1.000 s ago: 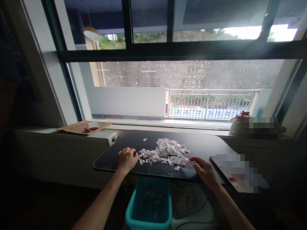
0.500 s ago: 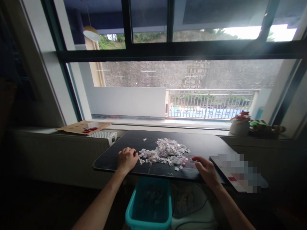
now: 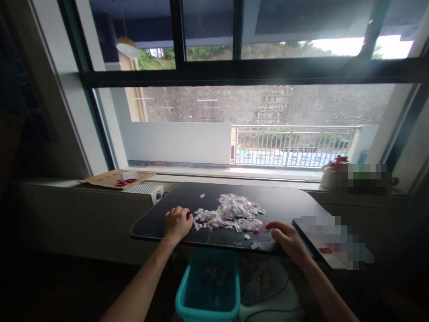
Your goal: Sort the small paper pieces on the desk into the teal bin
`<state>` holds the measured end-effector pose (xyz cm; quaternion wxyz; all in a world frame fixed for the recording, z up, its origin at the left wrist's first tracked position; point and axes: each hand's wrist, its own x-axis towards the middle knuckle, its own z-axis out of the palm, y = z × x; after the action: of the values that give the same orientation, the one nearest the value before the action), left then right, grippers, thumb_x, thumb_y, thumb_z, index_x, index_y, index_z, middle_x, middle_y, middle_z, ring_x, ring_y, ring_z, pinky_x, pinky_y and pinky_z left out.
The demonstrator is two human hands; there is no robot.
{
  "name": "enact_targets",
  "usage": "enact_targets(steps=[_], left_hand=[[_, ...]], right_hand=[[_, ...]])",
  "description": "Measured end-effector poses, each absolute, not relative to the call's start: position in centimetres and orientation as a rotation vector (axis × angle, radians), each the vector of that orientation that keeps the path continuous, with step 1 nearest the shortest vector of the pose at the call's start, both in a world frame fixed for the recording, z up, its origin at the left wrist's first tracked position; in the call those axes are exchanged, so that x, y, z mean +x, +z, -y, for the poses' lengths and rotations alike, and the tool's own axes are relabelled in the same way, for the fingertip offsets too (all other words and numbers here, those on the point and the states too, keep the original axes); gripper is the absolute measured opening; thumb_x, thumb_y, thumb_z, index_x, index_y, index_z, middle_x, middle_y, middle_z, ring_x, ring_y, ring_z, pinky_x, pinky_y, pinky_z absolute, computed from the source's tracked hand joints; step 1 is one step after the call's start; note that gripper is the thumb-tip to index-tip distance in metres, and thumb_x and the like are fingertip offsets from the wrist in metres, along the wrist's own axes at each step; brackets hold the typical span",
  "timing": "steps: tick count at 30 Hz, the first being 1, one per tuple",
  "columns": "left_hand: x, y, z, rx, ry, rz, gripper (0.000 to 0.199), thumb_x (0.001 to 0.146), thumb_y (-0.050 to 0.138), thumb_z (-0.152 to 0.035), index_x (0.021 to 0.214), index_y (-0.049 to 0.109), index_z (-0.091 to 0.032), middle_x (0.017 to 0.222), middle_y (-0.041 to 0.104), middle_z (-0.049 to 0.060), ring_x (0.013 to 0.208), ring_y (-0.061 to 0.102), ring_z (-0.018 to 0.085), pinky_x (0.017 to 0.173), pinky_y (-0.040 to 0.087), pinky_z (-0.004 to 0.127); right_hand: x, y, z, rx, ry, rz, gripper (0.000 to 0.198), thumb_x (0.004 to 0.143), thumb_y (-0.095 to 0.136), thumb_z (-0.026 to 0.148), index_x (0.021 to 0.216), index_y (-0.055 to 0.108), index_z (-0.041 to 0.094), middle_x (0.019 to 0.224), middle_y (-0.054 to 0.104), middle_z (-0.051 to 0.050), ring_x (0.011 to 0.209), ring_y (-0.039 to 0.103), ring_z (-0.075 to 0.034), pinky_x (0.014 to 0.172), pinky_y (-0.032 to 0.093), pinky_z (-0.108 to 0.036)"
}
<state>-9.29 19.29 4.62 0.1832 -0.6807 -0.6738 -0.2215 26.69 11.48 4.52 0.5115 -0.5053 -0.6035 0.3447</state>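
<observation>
A heap of small white and pinkish paper scraps [image 3: 236,208] lies on the dark tabletop [image 3: 281,201]. My left hand [image 3: 177,223] rests at the heap's left edge with its fingers curled; whatever may be inside them is hidden. On the other side, my right hand [image 3: 287,237] is bent low over the table, index finger and thumb at the edge of a thin clear sheet with red marks [image 3: 261,235]. That sheet seems pinched there and meets the right end of the heap. One loose scrap [image 3: 254,246] lies by its lower edge.
Below the table's front edge stands a turquoise bin [image 3: 208,308] with scraps inside. A partly blurred flat item [image 3: 330,257] overhangs the right corner. Red-handled scissors [image 3: 125,182] lie on brown paper [image 3: 100,179] at left. A white pot [image 3: 330,178] stands on the sill.
My right hand's fingertips have shifted slightly left. The clear red-marked sheet has moved left and toward me, and a scrap now lies nearer the front edge. My left hand stays put.
</observation>
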Motion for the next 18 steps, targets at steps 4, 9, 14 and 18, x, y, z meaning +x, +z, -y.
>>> enact_targets(steps=[4,9,14,18], left_hand=[[-9.27,4.64,-19.29,-1.917,-0.628,1.902,0.025,0.082,0.047,-0.031,0.088,0.069,-0.020,0.092,0.065,0.009,0.091,0.058,0.027,0.082,0.040,0.038],[-9.35,4.52,-19.39,-1.919,-0.631,1.895,0.025,0.082,0.047,-0.032,0.087,0.068,-0.020,0.092,0.065,0.009,0.091,0.058,0.027,0.082,0.040,0.038],[-9.44,4.43,-19.40,-1.920,-0.633,1.892,0.025,0.082,0.047,-0.031,0.087,0.068,-0.020,0.092,0.064,0.009,0.091,0.058,0.027,0.082,0.040,0.038],[-9.47,4.39,-19.43,-1.923,-0.629,1.890,0.025,0.082,0.047,-0.031,0.087,0.068,-0.020,0.092,0.065,0.009,0.092,0.058,0.027,0.082,0.040,0.038]], right_hand=[[26.57,4.78,-11.33,-1.194,0.892,1.516,0.025,0.064,0.050,0.029,0.074,0.067,0.014,0.045,0.038,0.007,0.045,0.030,-0.009,0.047,0.022,-0.023],[26.51,4.78,-11.24,-1.188,0.930,1.494,0.026,0.065,0.051,0.029,0.078,0.067,0.014,0.045,0.037,0.008,0.044,0.029,-0.008,0.046,0.021,-0.023],[26.60,4.48,-11.44,-1.164,0.890,1.492,0.028,0.068,0.054,0.030,0.085,0.068,0.013,0.047,0.041,0.007,0.046,0.034,-0.009,0.046,0.026,-0.022],[26.46,4.76,-11.44,-1.200,0.820,1.526,0.033,0.070,0.057,0.033,0.093,0.069,0.013,0.051,0.048,0.005,0.048,0.039,-0.010,0.046,0.030,-0.022]])
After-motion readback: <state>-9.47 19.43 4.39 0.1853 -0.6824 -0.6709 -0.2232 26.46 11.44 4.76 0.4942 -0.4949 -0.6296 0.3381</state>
